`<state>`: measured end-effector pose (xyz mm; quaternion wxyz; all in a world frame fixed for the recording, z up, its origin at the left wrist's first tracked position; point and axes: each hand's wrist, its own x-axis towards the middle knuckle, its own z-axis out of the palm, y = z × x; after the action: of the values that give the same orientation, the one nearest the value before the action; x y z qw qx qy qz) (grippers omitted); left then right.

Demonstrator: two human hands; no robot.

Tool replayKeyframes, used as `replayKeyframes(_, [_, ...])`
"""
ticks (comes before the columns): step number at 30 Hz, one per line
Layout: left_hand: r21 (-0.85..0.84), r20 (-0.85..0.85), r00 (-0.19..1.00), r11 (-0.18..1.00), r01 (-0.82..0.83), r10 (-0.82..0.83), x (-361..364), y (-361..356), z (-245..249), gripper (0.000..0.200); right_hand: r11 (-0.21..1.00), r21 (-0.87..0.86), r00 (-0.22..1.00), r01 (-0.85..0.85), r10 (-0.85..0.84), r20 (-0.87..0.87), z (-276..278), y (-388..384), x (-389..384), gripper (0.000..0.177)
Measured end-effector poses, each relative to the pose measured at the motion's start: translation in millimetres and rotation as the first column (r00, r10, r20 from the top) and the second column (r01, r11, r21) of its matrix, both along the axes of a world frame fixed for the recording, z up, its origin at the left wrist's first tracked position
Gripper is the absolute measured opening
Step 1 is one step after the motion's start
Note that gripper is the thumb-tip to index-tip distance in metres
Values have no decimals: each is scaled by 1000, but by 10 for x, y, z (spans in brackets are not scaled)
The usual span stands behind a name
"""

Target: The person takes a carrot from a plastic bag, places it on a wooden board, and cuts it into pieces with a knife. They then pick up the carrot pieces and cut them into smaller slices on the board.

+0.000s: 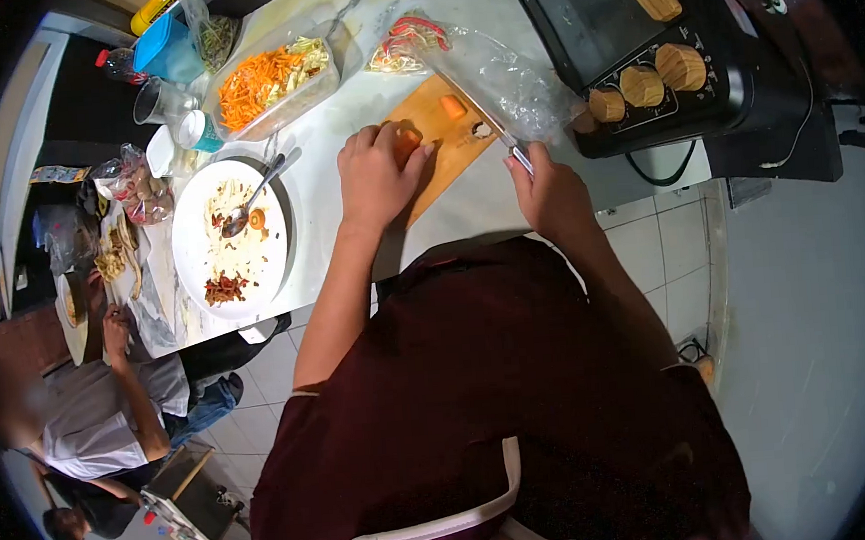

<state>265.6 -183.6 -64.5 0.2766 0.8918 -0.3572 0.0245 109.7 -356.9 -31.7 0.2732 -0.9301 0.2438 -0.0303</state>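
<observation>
My left hand (382, 173) is closed on a carrot piece (407, 143) at the left side of the wooden cutting board (444, 154). My right hand (550, 189) grips the handle of a knife (482, 113), whose blade reaches up and left over the board's right part. Another carrot piece (452, 107) lies on the board near the blade, left of it. A small pale round thing (482, 130) sits by the knife; what it is I cannot tell. Left of my left hand stands a white plate (277, 271) with a spoon (255, 194), food bits and a carrot end.
A plastic container (324, 85) of shredded carrot and cabbage stands behind the plate. Plastic bags (514, 79) lie behind the board. A black oven (722, 99) with wooden knobs is at the right. Cups and bags are at the left, where other people (111, 403) work.
</observation>
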Motion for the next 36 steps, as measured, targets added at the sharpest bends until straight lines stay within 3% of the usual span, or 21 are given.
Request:
replayKeyframes(3, [-18,111,993,998,53,-51,52,-260,-64,46,998,17,997,64,-64,35,-17,-40,-34,26])
replayKeyframes(7, [40,66,992,994,103,-105,146,-550,-94,44,994,49,994,98,-100,48,-82,-71,-101,26])
replayKeyframes(9, [155,12,996,984,88,-91,181,-642,-68,41,993,54,992,105,-108,63,-101,-87,-130,26])
replayKeyframes(16, [150,68,993,985,88,-99,229,-582,-78,38,991,108,991,83,-93,100,-130,-112,-137,29])
replayKeyframes(19, [-89,25,996,992,87,-85,245,-356,27,35,986,150,989,75,-93,112,-117,-98,-131,27])
replayKeyframes(22, [-187,-68,996,981,47,-60,170,-176,223,33,982,185,994,36,-55,99,-205,-97,-133,27])
replayKeyframes(24, [-193,-71,997,981,23,-37,112,-87,332,35,982,186,996,-9,-8,89,-264,-91,-115,29])
replayKeyframes(26, [-201,-75,997,980,-3,-12,62,-21,415,36,987,160,999,-23,28,-31,-293,-75,-87,32])
replayKeyframes(32, [-255,-60,997,966,32,-48,12,119,404,46,995,99,998,-1,7,-56,-457,-69,-45,34])
replayKeyframes(34, [-393,-224,974,917,-68,-24,-6,128,360,50,996,86,999,-12,16,-52,-415,-71,-37,35])
replayKeyframes(36, [-446,-265,962,893,-67,-60,-7,131,368,52,997,73,999,-14,18,-48,-398,-81,-38,35])
